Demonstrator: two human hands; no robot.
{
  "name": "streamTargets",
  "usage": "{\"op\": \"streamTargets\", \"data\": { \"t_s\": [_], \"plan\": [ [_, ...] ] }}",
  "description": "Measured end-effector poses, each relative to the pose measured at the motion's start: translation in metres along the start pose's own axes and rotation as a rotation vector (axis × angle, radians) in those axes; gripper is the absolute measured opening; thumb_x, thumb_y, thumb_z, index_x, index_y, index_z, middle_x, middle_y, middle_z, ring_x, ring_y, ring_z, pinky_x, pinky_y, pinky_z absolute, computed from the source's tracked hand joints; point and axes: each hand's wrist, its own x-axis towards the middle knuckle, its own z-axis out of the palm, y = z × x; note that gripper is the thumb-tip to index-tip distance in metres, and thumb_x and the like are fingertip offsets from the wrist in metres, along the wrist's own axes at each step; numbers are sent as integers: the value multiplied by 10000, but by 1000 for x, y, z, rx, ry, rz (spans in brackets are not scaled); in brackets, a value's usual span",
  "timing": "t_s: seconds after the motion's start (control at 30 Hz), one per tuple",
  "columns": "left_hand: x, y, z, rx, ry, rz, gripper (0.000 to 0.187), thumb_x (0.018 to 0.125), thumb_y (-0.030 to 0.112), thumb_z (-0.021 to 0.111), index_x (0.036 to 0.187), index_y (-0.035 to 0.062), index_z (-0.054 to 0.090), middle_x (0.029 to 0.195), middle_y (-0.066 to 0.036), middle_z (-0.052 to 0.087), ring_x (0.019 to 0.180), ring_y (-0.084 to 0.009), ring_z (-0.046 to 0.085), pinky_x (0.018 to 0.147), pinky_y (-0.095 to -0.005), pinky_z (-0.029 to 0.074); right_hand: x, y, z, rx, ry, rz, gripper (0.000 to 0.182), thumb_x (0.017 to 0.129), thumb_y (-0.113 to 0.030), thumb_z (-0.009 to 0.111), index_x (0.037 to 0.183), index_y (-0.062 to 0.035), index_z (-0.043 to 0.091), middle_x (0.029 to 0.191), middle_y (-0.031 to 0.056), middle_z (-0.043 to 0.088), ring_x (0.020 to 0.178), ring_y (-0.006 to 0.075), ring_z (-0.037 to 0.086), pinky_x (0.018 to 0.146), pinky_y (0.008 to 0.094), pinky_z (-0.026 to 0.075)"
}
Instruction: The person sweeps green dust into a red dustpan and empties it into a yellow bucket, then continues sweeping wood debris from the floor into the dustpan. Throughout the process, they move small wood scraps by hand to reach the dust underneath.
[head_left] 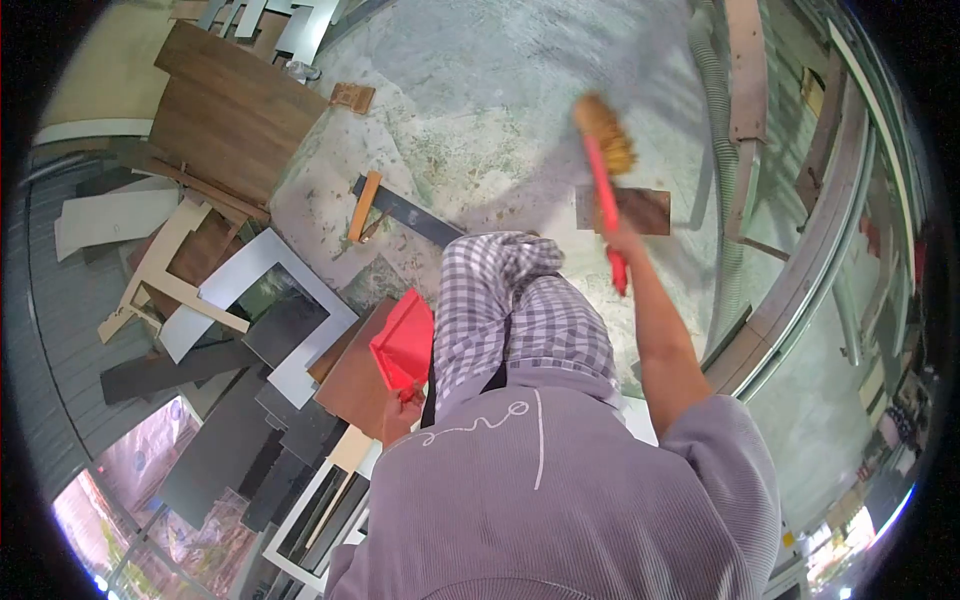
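Note:
My right hand is wrapped round the red handle of a hand brush, held out ahead with its yellow-brown bristles to the right. The brush is slightly blurred and overlaps a dark brown piece of board on the floor. Close by my left knee, my left hand grips a red dustpan by its handle. The dustpan overlaps a brown panel in this view. Ahead of my knees lie a dark grey strip and an orange-brown wooden strip.
Offcuts and panels pile up at the left, among them a white frame and a large brown board. A small wooden block lies on the dusty concrete floor. A ribbed hose and a curved metal rail run along the right.

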Motion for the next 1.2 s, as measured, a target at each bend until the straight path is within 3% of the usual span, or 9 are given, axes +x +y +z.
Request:
{"op": "streamTargets", "data": {
  "t_s": [0.2,0.27,0.4,0.6,0.67,0.87,0.9,0.97,1.2],
  "plan": [
    [-8,5,28,-38,-36,95,288,680,116,423,906,-60,452,752,-150,541,654,-230,528,606,-307,440,-121,-103,19,174,-452,258,362,650,-121,479,986,-31,380,535,59,454,410,164,442,372,295,378],
    [12,16,25,-182,-151,-71,289,674,141,437,899,-38,474,764,-131,549,679,-223,528,601,-305,430,-147,-118,-1,365,-545,286,367,679,-98,461,1031,-63,363,530,38,440,394,120,423,349,252,365],
    [-18,20,80,-12,-313,54,296,668,164,440,888,-29,487,757,-115,553,681,-214,524,601,-309,419,-180,-123,-35,507,-521,262,399,707,-84,449,1090,-76,339,522,14,417,391,93,408,343,219,357],
    [34,51,120,98,-436,-249,379,665,39,522,1028,15,414,951,-136,514,785,-250,520,684,-341,452,-202,-111,-80,694,-46,271,484,726,-93,469,1174,-127,290,552,18,412,406,92,407,348,221,366],
    [14,39,163,270,-237,19,284,668,148,436,868,-50,470,728,-133,546,665,-231,519,596,-325,419,-189,-92,-89,735,124,332,455,727,-78,458,1147,-151,298,557,20,409,413,101,410,351,240,374],
    [24,41,239,321,-262,75,282,669,73,416,888,-105,413,733,-190,524,661,-268,526,604,-353,457,-88,-7,-120,732,466,472,221,685,-65,448,884,-51,354,522,44,400,378,168,433,340,289,375],
    [87,74,225,260,-254,-220,313,670,65,409,935,-97,382,762,-193,515,671,-278,530,607,-364,466,-57,18,-129,905,479,457,166,678,-75,460,821,-44,382,509,54,406,369,179,429,341,296,371],
    [77,72,260,242,-281,-162,324,672,64,404,955,-90,369,772,-194,510,671,-278,529,601,-362,468,-10,22,-161,1121,474,524,85,664,-112,488,631,-58,431,478,69,430,360,201,423,343,316,363],
    [-7,91,383,276,-166,-66,334,668,139,467,949,-39,441,777,-148,547,654,-218,540,593,-306,462,161,21,-172,821,411,468,108,646,-96,488,720,-30,447,532,68,471,390,208,437,350,336,375]
  ]
}}
